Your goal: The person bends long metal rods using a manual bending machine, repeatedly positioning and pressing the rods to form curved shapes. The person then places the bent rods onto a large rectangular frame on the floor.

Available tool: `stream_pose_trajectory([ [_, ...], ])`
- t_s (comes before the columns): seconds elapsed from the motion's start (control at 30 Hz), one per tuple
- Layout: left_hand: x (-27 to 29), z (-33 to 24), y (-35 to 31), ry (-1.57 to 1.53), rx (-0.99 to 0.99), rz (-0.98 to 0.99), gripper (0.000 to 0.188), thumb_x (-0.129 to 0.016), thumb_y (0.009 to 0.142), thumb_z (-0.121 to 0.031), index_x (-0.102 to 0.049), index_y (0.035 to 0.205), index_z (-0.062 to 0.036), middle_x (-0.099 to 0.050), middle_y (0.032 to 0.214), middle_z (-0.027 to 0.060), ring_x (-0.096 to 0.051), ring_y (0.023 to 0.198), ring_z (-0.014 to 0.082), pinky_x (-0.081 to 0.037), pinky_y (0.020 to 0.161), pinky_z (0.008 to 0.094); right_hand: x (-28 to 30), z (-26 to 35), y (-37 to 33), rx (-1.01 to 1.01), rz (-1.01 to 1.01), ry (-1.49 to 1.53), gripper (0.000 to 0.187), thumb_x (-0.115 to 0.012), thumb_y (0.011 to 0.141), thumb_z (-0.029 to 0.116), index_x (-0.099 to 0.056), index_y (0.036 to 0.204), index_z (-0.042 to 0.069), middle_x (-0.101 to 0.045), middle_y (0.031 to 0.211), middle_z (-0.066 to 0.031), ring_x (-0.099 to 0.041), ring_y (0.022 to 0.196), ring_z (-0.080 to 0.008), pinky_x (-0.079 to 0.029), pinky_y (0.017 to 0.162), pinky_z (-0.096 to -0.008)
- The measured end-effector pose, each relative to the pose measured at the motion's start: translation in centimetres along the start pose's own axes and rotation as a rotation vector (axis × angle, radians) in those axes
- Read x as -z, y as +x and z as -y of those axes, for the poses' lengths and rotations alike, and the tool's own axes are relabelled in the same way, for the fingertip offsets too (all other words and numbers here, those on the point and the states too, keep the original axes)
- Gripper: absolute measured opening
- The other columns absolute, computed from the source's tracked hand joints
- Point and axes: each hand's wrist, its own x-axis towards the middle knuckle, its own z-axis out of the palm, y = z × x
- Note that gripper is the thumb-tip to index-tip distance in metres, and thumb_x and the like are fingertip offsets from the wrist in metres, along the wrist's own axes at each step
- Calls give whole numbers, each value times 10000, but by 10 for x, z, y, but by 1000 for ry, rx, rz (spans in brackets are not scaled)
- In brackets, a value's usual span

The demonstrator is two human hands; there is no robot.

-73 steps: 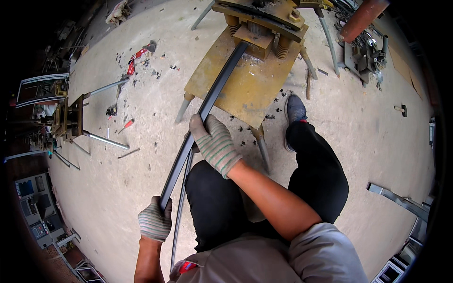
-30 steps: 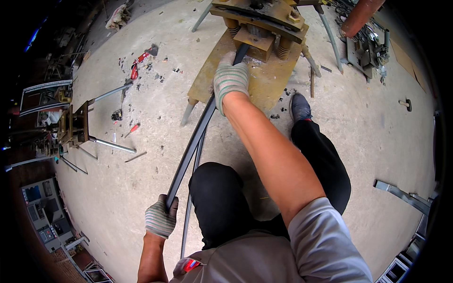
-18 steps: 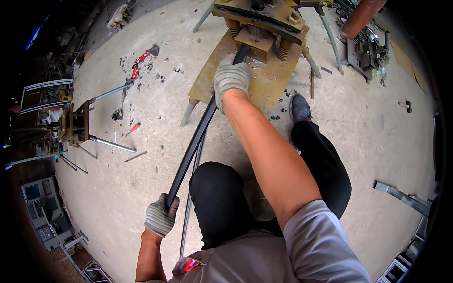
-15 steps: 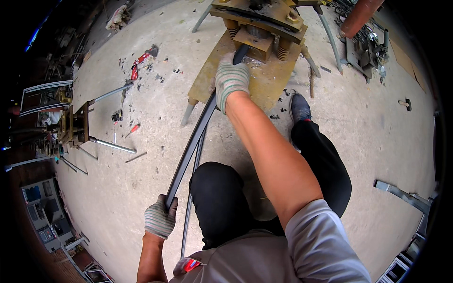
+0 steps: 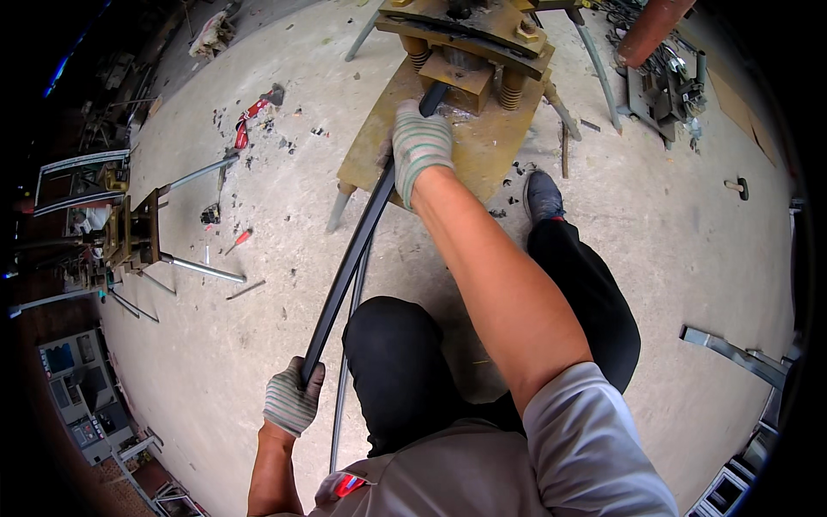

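A long dark metal bar (image 5: 346, 269) slants up from lower left toward a yellowish metal press (image 5: 465, 65). Its near end is gripped in my left hand (image 5: 293, 396), which wears a striped knit glove. Farther up, my right hand (image 5: 422, 142), gloved alike, is wrapped round the same bar above the press's base plate (image 5: 487, 142). The bar's far end reaches the block (image 5: 457, 82) under the press's upper plate; whether it enters the block I cannot tell. A second thin bar (image 5: 347, 366) runs beneath the held one, beside my knee.
Another metal stand (image 5: 138, 228) with splayed legs is at the left. A red-handled tool (image 5: 243, 236) and dark scraps lie on the concrete floor. At the right are a hammer (image 5: 738, 187) and a metal frame piece (image 5: 728, 349); a red cylinder (image 5: 652, 34) rises at upper right.
Both hands keep their grip on the bar. The bar has turned slightly about its length, and its far end sits a little closer to the press block. The view has shifted slightly.
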Motion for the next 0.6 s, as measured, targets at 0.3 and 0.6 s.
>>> stream_pose_trajectory([
  [0.3,-7,7,1,-66,-66,-53,442,-639,1022,-420,-553,869,-14,-498,585,214,-403,508,354,-374,501,455,-3,9,-6,18,-60,-28,475,-454,1024,417,-635,1078,-19,-696,824,-168,-690,663,-278,-551,602,-416],
  [0.6,-6,9,4,-30,-49,-10,392,-635,1019,-408,-605,924,-29,-592,622,229,-606,615,470,-456,542,488,-6,6,-2,50,-123,-194,486,-450,1043,420,-653,1104,-18,-730,864,-210,-748,785,-371,-589,670,-464],
])
